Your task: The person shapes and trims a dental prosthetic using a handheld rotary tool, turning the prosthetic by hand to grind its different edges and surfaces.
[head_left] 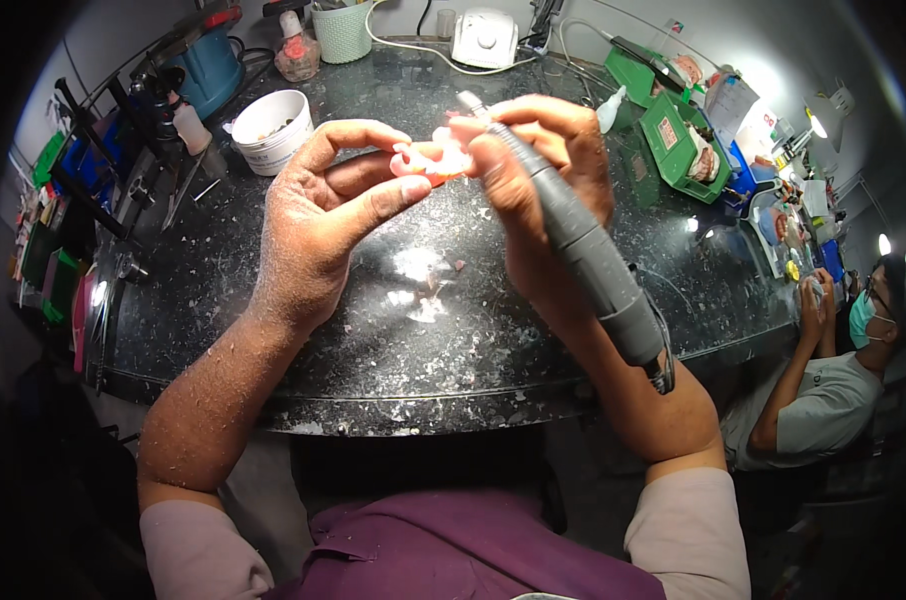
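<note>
Between the thumb and fingers of my left hand (318,205) sits a pink denture (435,160), held up above the dark bench. My right hand (548,165) wraps round a grey rotary handpiece (583,235), its cord end slanting down toward my right forearm. The front of the tool is close to the denture, and its working tip is hidden by my fingers and the glare. Some right fingertips appear to touch the denture's right side; I cannot tell for sure. Pale dust covers my left hand and forearm.
The speckled black bench (403,350) carries scattered dust and chips. A white tub (273,132) stands left, with a textured pot (342,32) and a white control box (485,40) behind. Green trays (683,150) holding dental models lie right. A masked co-worker (828,380) sits far right.
</note>
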Tool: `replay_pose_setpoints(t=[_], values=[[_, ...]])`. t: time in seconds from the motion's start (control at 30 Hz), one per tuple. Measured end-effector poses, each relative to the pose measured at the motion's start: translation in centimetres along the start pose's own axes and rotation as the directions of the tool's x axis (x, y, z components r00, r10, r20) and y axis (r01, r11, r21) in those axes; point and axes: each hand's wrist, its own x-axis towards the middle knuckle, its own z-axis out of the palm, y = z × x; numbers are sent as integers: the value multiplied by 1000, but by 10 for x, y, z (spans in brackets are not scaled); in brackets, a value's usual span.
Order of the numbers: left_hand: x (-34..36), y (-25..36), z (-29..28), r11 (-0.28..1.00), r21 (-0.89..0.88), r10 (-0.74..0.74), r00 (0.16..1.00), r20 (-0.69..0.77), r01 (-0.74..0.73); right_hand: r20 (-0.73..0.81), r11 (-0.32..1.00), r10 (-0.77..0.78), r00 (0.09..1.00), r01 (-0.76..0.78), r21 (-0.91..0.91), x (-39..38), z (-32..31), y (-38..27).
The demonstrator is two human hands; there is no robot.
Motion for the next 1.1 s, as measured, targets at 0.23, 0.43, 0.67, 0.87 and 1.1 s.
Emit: replay_pose_setpoints(t=[0.23, 0.43, 0.67, 0.87, 1.1], values=[[3, -10, -8, 968, -251, -23, 1000, 13, 25, 178, 964, 196, 964, -223, 148, 3, -5, 19], [4, -19, -8, 944, -318, -88, 996, -5, 82, 172, 977, 167, 971, -187, 107, -2, -2, 22], [2, -15, -1, 985, -128, -122, 992, -22, 118, 60, 985, 15, 998, -25, 170, 1, -4, 20], [-2, -12, 0, 995, -39, -94, 994, -54, 92, 56, 990, 13, 998, -21, 140, -4, 2, 16], [-1, -15, -2, 984, -133, -100, 986, 132, 118, 32, 923, 301, 953, -300, 240, -4, -1, 8]])
